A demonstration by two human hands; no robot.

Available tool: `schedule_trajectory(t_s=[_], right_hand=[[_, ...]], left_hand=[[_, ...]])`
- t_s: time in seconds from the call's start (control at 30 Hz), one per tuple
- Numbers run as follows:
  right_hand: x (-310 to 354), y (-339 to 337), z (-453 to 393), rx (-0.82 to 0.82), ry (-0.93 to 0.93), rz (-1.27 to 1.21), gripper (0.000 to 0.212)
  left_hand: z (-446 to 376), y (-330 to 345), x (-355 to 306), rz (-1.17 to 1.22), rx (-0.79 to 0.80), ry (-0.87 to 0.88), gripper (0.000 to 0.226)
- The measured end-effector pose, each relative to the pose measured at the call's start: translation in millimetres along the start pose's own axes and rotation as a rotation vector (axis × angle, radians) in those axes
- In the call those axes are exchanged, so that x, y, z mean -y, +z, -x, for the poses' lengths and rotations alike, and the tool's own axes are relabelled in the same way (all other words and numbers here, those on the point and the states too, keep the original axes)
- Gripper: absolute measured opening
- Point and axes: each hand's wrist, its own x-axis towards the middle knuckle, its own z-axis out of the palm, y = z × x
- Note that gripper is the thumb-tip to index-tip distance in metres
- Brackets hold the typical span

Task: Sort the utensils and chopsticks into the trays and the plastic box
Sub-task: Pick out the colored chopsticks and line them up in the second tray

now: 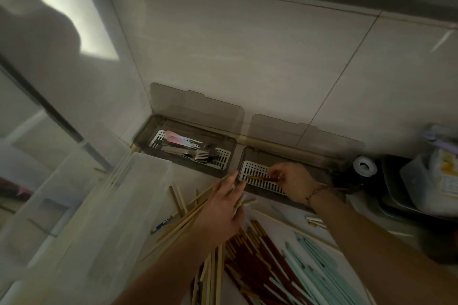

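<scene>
Nearest, below both hands, lie the unsorted chopsticks: a teal bundle [319,270], dark red ones [250,252] and pale wooden ones [213,277], all likely light, stiff and apt to roll, so best pinched mid-length. The left hand [220,208] curls round several wooden sticks [183,223], with the clear plastic box [104,205] to its left, while the right hand [290,181] pinches one red chopstick [259,178] over the right tray [260,177]. Beyond the grips, the left tray [188,148] holds forks; both lids stand raised against the wall, and a tape roll [364,166] sits right of the hand.
</scene>
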Motion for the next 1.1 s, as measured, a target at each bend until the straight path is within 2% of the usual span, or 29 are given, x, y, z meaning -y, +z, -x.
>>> schedule_trajectory(t_s=[0.13, 0.3, 0.43, 0.5, 0.6, 0.7, 0.8, 1.03, 1.1], right_hand=[[-2.1, 7.1, -8.6, 0.001, 0.003, -0.143, 0.044], [-5.0, 18.8, -15.2, 0.054, -0.029, -0.096, 0.041], [-11.9, 18.9, -9.3, 0.003, 0.017, -0.183, 0.027], [-13.6, 15.2, -1.5, -0.079, 0.027, -0.243, 0.024], [-9.1, 9.9, 21.9, -0.262, -0.017, -0.275, 0.018], [3.1, 15.8, 59.8, -0.392, -0.125, -0.271, 0.018], [18.1, 32.4, 96.0, -0.375, -0.246, -0.267, 0.019], [37.2, 56.2, 132.7, -0.316, -0.325, -0.298, 0.022], [37.7, 57.0, 134.8, -0.319, -0.328, -0.297, 0.021]], left_hand=[[3.3, 0.2, 2.1, 0.008, -0.014, 0.037, 0.064], [5.8, 2.3, 4.0, -0.015, -0.090, 0.110, 0.062], [9.6, -1.0, 4.9, -0.052, -0.115, 0.132, 0.063], [19.4, -3.9, 9.2, -0.040, -0.154, 0.118, 0.060], [39.8, -13.4, 23.8, 0.048, -0.302, -0.032, 0.048], [52.7, -23.6, 44.8, -0.052, -0.356, -0.218, 0.034], [62.1, -24.6, 58.0, -0.114, -0.321, -0.371, 0.038], [70.1, -12.6, 59.0, -0.101, -0.249, -0.438, 0.045], [65.8, -15.6, 56.2, -0.002, -0.246, -0.491, 0.040]])
